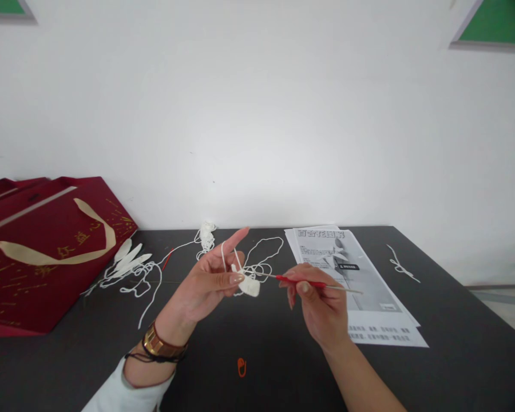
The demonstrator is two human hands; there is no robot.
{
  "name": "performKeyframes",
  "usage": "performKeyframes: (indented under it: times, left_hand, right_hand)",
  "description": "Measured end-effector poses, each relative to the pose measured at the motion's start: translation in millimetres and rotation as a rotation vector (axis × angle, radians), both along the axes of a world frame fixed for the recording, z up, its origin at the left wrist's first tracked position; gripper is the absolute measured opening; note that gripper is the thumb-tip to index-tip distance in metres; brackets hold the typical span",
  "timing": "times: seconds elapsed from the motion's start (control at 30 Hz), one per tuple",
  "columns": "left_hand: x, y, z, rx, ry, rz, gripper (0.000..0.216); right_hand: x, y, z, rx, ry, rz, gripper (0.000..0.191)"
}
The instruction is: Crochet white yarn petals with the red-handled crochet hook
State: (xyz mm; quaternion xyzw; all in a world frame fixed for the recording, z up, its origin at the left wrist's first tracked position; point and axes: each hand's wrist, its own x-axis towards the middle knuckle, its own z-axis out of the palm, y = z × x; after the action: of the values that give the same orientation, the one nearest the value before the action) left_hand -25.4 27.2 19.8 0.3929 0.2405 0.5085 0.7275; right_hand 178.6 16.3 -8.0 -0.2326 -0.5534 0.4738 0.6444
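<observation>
Hook and yarn meet between two hands

The left hand (pixel 210 280) pinches a small, flat piece of white knotted yarn (pixel 250 288) between thumb and fingers. Its pointing finger sticks up, with white yarn looped around it. The right hand (pixel 321 306) grips a thin metal hook with a red handle (pixel 311 282) like a pencil. The hands are apart, and the hook reaches across the gap to the top of the piece. It is too small to tell if the tip is inside a stitch.

This looks like the making of a stitch. The next move seems to call for a tight strand on the raised finger, a firm pinch, and a small, gentle turn of the hook.

Loose loops of white yarn (pixel 269 239) lie just behind the piece. Left of the left hand are some long, white, petal-shaped yarn pieces (pixel 131 260), near a big dark red bag (pixel 47 292). White paper sheets with grey print (pixel 369 286) lie beside and behind the right hand. A little orange plastic clip (pixel 239 367) lies nearer the person, between the two arms.
</observation>
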Motion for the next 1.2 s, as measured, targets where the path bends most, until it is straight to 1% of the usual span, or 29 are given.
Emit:
performKeyframes:
  times: [0.17,0.3,0.5,0.6,0.67,0.77,0.83,0.9,1.03,1.2]
  left_hand:
    - [-1.6,-0.7,-0.5,-0.026,-0.023,-0.042,0.07]
    - [-1.5,-0.4,-1.2,-0.039,-0.024,-0.077,0.069]
    - [-2.0,-1.5,-2.3,-0.021,-0.035,-0.124,0.066]
    - [-1.9,-2.3,-1.8,0.02,-0.013,-0.141,0.065]
    - [-0.8,-2.5,-1.2,0.087,0.067,-0.115,0.064]
    - [3.5,-2.5,-1.9,0.227,0.236,0.008,0.062]
    - [8.5,-2.3,-4.6,0.283,0.301,0.088,0.062]
    - [14.6,-2.2,-8.8,0.279,0.326,0.128,0.062]
    - [23.7,-1.6,-16.8,0.208,0.298,0.142,0.065]
    - [26.4,-1.0,-19.0,0.161,0.25,0.154,0.067]
  right_hand:
    - [3.8,1.6,0.6,0.0,0.011,0.037,0.012]
    - [4.4,2.7,1.8,-0.044,0.041,0.069,0.012]
    - [1.0,2.9,7.3,-0.2,0.17,0.103,0.015]
    - [-0.9,3.6,8.6,-0.304,0.242,0.141,0.018]
    - [-2.7,4.9,8.3,-0.405,0.306,0.173,0.018]
    - [-6.9,7.4,6.5,-0.577,0.398,0.208,0.018]
    - [-10.5,8.3,4.5,-0.657,0.433,0.211,0.02]
    - [-14.1,8.1,2.5,-0.685,0.442,0.203,0.022]
    - [-18.8,6.0,-0.1,-0.669,0.431,0.172,0.024]
    - [-19.4,5.9,1.1,-0.647,0.401,0.135,0.022]
